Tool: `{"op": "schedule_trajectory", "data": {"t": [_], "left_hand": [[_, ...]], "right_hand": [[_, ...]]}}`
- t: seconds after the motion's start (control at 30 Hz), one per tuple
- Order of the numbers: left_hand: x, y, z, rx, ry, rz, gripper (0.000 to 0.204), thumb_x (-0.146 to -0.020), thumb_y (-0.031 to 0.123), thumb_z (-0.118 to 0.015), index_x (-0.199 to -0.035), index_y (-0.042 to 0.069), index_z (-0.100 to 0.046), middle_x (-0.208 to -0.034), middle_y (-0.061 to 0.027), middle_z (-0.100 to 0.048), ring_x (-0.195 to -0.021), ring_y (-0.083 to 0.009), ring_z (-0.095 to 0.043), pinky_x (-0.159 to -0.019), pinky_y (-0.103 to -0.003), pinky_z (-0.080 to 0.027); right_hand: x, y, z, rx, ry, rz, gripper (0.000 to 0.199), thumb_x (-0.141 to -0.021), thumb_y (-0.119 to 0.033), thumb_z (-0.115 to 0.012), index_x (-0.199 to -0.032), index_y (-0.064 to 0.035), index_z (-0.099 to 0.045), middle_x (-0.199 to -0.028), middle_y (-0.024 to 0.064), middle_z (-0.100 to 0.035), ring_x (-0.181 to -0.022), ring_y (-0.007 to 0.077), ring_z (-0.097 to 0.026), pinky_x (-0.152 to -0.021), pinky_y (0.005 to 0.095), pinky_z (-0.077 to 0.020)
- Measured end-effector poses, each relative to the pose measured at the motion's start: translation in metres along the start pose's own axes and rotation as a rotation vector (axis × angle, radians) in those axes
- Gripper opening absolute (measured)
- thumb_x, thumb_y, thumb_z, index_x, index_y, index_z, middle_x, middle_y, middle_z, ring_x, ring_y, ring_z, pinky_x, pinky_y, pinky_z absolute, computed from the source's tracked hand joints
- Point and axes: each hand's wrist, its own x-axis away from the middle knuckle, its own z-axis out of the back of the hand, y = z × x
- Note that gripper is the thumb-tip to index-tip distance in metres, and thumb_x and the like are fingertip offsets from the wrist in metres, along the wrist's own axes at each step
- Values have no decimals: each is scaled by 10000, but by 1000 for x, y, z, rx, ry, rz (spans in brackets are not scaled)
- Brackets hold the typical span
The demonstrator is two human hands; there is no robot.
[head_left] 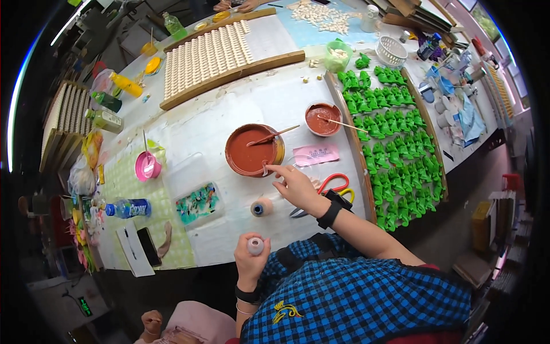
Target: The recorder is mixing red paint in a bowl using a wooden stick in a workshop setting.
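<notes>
A round tub of reddish-brown paint (243,155), with a wooden stick resting in it, stands on the white-covered table. At its near rim my right hand (298,188) pinches a small whitish piece (264,168), too small to make out its kind. Close to the table's front edge, my left hand (250,266) is wrapped round a small pale pink bottle-like thing (255,246), its round opening facing up. Between the hands stands a spool of pale thread (262,207). Red and yellow-handled scissors (335,183) lie by my right wrist, partly hidden beneath it.
To the right, a wood-edged board (350,137) carries rows of green figures (395,146). A smaller paint bowl (323,127) stands beyond the scissors. Leftward are a paint-smeared plastic tray (197,203), a pink cup (148,166) and a lying bottle (129,208). Another person's hands (236,6) show at the far edge.
</notes>
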Motion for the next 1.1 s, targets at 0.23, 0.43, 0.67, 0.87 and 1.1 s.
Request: {"op": "schedule_trajectory", "data": {"t": [0.23,0.43,0.67,0.87,1.1], "left_hand": [[-4,-38,34,63,3,-68,216,-731,27,-701,-844,42,-517,-706,-36,-571,-640,-90,-553,-589,-221,-452],[1,-61,50,97,37,-28,220,-730,36,-708,-854,44,-526,-728,-41,-575,-658,-92,-558,-593,-223,-455],[8,-66,53,116,57,-56,213,-733,57,-710,-850,46,-533,-745,-48,-580,-662,-115,-574,-608,-236,-469],[15,-59,49,70,70,-57,225,-724,67,-718,-849,50,-532,-741,-56,-584,-668,-129,-590,-605,-247,-474],[16,-51,32,32,25,-42,235,-717,55,-719,-846,52,-522,-719,-56,-579,-636,-124,-578,-597,-244,-472]], "right_hand": [[-15,1,-30,154,46,15,278,-764,-147,-648,-1038,-183,-620,-903,91,-566,-726,239,-599,-632,337,-492],[-28,-8,-24,43,171,-15,177,-868,-156,-571,-947,-28,-663,-725,101,-638,-658,161,-623,-580,273,-488],[-44,13,-9,-288,288,-217,226,-906,-174,-528,-996,-2,-643,-785,66,-637,-673,85,-611,-495,184,-471],[-53,3,-19,-495,163,-330,265,-899,-191,-534,-974,47,-624,-787,83,-651,-671,109,-638,-497,201,-494],[-39,11,-15,-212,189,-67,171,-875,-139,-567,-978,-39,-661,-783,70,-651,-643,110,-606,-554,239,-482]]}}
